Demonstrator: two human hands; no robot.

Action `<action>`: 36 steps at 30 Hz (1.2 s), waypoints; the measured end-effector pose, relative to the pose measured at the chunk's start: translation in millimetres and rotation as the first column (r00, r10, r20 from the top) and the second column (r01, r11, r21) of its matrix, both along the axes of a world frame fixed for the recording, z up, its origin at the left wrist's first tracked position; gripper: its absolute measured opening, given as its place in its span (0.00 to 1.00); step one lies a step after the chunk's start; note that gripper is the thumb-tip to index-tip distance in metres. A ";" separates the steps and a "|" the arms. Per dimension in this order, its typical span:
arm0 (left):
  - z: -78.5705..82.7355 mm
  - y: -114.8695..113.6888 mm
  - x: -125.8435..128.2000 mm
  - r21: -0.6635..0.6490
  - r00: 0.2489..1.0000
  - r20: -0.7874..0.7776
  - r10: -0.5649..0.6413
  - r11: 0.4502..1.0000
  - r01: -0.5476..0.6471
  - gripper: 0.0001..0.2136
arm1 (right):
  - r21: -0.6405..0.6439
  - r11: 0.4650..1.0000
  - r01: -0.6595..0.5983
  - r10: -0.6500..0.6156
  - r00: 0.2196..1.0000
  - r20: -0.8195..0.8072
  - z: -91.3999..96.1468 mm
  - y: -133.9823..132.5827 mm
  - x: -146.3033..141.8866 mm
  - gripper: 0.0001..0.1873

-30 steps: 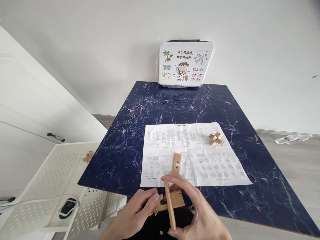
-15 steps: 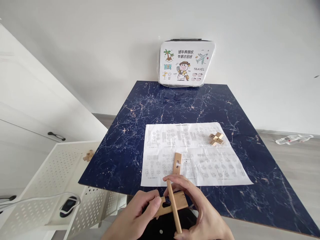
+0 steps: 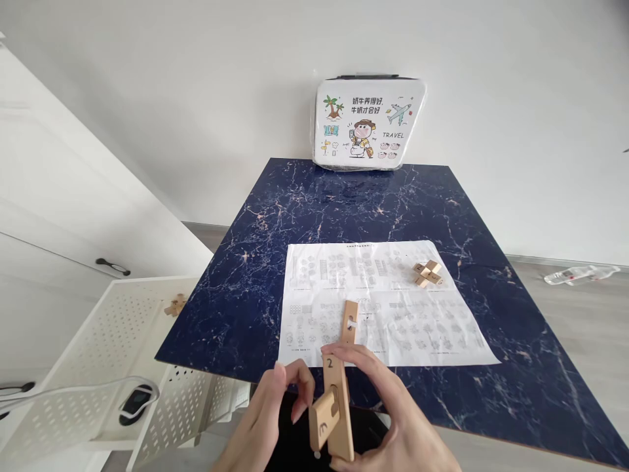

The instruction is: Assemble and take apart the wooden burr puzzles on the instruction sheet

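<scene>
1. Head view, nearest the camera: the right hand [image 3: 396,423] has its grip closed on a long wooden bar [image 3: 344,429]. One fingertip is on the bar's upper end and the palm side is at its lower end.
2. This bar stands almost upright in front of the bench edge, with the number 2 written near its top.
3. A short wooden block [image 3: 323,414] sits across the bar's middle, tilted down to the left, with a mark written on its face.
4. The left hand [image 3: 265,423] is just beside the block, with its fingers curled toward it. I cannot tell whether its grip has the block or only rests near it.
5. On the dark blue marbled bench [image 3: 344,203] lies a white printed sheet [image 3: 417,328]. It is near the front edge.
6. A second wooden bar [image 3: 349,320] lies on the sheet just beyond the right hand's fingertips. It points away from the person.
7. A small wooden cross [image 3: 427,273] rests on the far right corner of the sheet, well apart from the hands.
8. To the left, below the bench, stands a white perforated cart [image 3: 113,328] with a small wooden piece [image 3: 174,305] on it.
9. At the far edge, a white case with cartoon pictures [image 3: 366,124] leans against the wall.
</scene>
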State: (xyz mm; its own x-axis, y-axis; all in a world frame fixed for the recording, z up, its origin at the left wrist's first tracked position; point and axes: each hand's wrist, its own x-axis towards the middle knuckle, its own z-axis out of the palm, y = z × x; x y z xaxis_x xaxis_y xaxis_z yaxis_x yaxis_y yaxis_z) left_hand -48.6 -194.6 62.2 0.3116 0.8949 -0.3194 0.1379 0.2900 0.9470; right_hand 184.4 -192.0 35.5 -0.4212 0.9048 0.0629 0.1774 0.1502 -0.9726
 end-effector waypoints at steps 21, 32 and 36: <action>-18.5 24.9 -12.4 -0.040 0.973 0.213 0.093 0.995 -0.086 0.16 | 0.249 0.952 0.180 -0.264 0.894 0.361 -43.8 38.0 16.2 0.40; -44.5 43.4 -7.6 0.083 0.962 0.074 0.262 0.960 -0.267 0.19 | 0.336 0.852 0.402 -0.516 0.756 0.404 -61.1 47.9 -6.9 0.16; -46.8 44.3 -6.5 0.124 0.946 0.039 0.322 0.938 -0.325 0.19 | 0.384 0.834 0.397 -0.542 0.722 0.430 -60.5 51.6 -12.9 0.18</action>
